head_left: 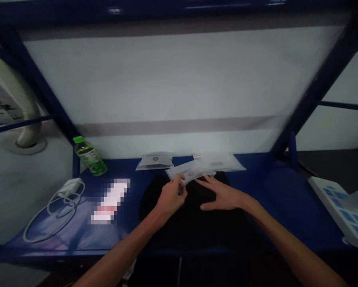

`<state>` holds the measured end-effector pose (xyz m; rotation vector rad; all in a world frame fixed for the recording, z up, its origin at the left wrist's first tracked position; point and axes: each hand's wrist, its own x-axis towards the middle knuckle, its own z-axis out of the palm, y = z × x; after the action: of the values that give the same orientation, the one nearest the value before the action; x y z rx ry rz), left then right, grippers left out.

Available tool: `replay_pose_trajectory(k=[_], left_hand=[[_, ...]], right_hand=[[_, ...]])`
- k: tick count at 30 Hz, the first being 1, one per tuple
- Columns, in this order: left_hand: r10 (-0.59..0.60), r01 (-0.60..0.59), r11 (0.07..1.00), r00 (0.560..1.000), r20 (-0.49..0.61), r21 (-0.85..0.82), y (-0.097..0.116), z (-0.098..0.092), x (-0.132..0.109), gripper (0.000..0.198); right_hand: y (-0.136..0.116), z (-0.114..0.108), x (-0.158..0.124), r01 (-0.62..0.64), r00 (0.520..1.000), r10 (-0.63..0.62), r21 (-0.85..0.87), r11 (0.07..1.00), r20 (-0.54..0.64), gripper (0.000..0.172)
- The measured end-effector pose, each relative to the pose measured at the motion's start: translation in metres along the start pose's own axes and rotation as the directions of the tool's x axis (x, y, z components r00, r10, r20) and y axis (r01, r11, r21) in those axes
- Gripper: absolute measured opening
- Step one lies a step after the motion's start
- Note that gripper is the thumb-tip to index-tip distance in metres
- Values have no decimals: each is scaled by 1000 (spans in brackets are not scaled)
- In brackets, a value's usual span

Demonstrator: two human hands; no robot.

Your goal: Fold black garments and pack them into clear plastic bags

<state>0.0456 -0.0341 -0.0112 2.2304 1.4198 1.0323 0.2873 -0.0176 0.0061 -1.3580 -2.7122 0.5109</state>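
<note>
A frosted, see-through plastic pouch (190, 169) with dark print lies at the middle of the blue table, overlapping black folded fabric (193, 215). My left hand (173, 195) is closed, its curled fingers pinching the pouch's near edge. Something small and dark shows between those fingers, too blurred to name. To the right, my right hand (225, 193) is open, fingers spread, with the fingertips touching the pouch's near right edge. Behind it lie two more frosted pouches, a left pouch (155, 160) with a round logo and a right pouch (223, 162).
On the left of the blue table (256, 207) stand a green-capped bottle (90, 157) and a white charger with a coiled cable (71, 187). A pixelated bright object (111, 201) lies nearby. A white box with blue patches (340, 207) sits far right. Blue frame posts (313, 87) flank the white wall.
</note>
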Motion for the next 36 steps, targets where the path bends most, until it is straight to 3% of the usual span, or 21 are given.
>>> replay_pose_trajectory(k=[4,8,15,19,23,28,32,36], left_hand=[[-2,2,1000,1000,16,-1,0,0,0,30],[4,-4,1000,1000,9,8,0,1,-1,35],[30,-30,1000,999,29,1,-1,1,1,53],[50,-51,998,998,28,23,-2,1,1,53],[-7,7,1000,1000,5,3,-3,-1,3,53],[-50,50,999,999,-10,-1,-5,-6,5,55],[-44,44,999,999,7,-17,-7,-6,5,56],[-10,11,999,1000,27,-49,-6,-5,4,56]], right_hand=[[-3,4,2,2,998,-13,-171,985,-66,72],[-20,6,15,-82,989,33,-355,931,-144,59],[-38,6,41,-254,959,176,-396,883,-222,43],[-45,9,51,-295,944,205,-382,876,-259,43],[-43,5,43,-273,948,183,-375,886,-260,53],[-24,-1,20,-64,985,26,-226,972,-170,80],[-19,3,18,-102,986,53,-313,944,-160,58],[-27,7,31,-178,976,101,-444,878,-191,52]])
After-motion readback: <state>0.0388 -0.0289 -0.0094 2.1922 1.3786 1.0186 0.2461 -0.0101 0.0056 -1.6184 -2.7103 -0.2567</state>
